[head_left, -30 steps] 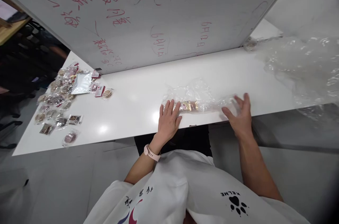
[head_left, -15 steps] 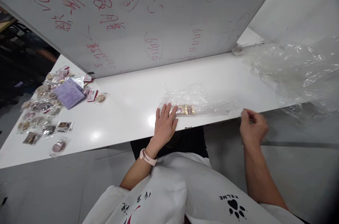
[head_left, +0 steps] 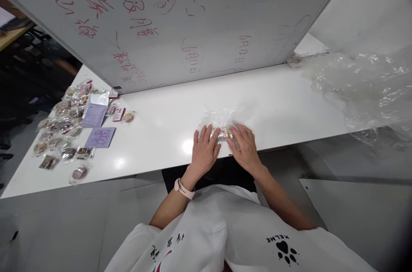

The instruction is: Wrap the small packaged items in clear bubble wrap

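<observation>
A small gold, shiny packet (head_left: 222,134) lies near the table's front edge, partly hidden by my fingers. Crinkled clear plastic film (head_left: 222,113) lies around it and spreads behind it. My left hand (head_left: 204,148) rests flat on the packet's left part, fingers stretched out. On the right side my right hand (head_left: 245,148) lies over the film and the packet's right end, its thumb apart from the fingers. Its fingertips are slightly blurred. How much film lies under the right hand is hidden.
At the left of the white table (head_left: 161,134) lies a heap of small clear-wrapped items (head_left: 64,124), with two purple packets (head_left: 100,137) beside it. A whiteboard (head_left: 180,23) with red writing stands behind. A large crumpled plastic sheet (head_left: 363,87) hangs over the right end.
My right hand went right, fingers pinched near the film's end, then came back left to the packet. The film's right tail no longer stretches out. Two purple packets have appeared at the left.
</observation>
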`<state>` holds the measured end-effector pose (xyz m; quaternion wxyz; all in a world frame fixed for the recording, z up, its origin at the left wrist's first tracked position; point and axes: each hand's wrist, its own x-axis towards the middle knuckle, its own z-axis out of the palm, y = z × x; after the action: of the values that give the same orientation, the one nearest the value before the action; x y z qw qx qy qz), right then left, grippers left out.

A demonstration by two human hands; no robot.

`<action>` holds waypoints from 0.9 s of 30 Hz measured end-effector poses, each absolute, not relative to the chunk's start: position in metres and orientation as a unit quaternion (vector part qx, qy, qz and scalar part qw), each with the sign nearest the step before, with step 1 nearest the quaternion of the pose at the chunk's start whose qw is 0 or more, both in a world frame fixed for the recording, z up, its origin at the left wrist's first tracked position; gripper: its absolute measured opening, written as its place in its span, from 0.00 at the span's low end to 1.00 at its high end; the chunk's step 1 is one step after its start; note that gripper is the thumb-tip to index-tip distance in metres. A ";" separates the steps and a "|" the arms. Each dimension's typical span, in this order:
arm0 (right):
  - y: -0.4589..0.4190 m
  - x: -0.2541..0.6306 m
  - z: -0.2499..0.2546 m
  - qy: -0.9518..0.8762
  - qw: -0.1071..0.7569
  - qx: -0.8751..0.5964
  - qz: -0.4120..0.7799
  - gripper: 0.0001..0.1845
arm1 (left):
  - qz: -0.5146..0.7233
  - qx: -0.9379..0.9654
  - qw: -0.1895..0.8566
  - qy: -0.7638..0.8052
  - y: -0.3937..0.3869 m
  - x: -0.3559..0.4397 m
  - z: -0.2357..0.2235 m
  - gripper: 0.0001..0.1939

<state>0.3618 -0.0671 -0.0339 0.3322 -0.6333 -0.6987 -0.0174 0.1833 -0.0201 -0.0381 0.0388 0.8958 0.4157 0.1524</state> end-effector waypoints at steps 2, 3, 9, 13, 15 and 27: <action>-0.059 0.357 -0.032 -0.750 0.308 -0.586 -0.001 0.22 | 0.155 0.895 0.039 0.416 -0.020 0.184 -0.038 0.27; -0.056 0.357 -0.032 -0.768 0.293 -0.570 0.007 0.22 | 0.158 0.895 0.041 0.416 -0.020 0.184 -0.039 0.26; -0.049 0.371 -0.034 -0.805 0.246 -0.536 0.067 0.27 | 0.264 0.866 0.095 0.415 -0.023 0.177 -0.037 0.26; -0.044 0.379 -0.033 -0.804 0.250 -0.528 0.112 0.25 | 0.237 0.884 0.085 0.395 -0.014 0.174 -0.033 0.27; -0.040 0.381 -0.031 -0.798 0.272 -0.522 0.128 0.22 | 0.187 0.897 0.079 0.393 -0.005 0.173 -0.029 0.26; -0.016 0.383 -0.027 -0.611 0.397 -0.656 0.196 0.16 | 0.134 0.824 0.279 0.474 0.068 0.174 0.005 0.13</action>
<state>0.3825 -0.0159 -0.0268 0.3972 -0.6556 -0.6115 0.1961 0.1740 0.0678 0.0045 0.2791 0.8243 0.4742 0.1335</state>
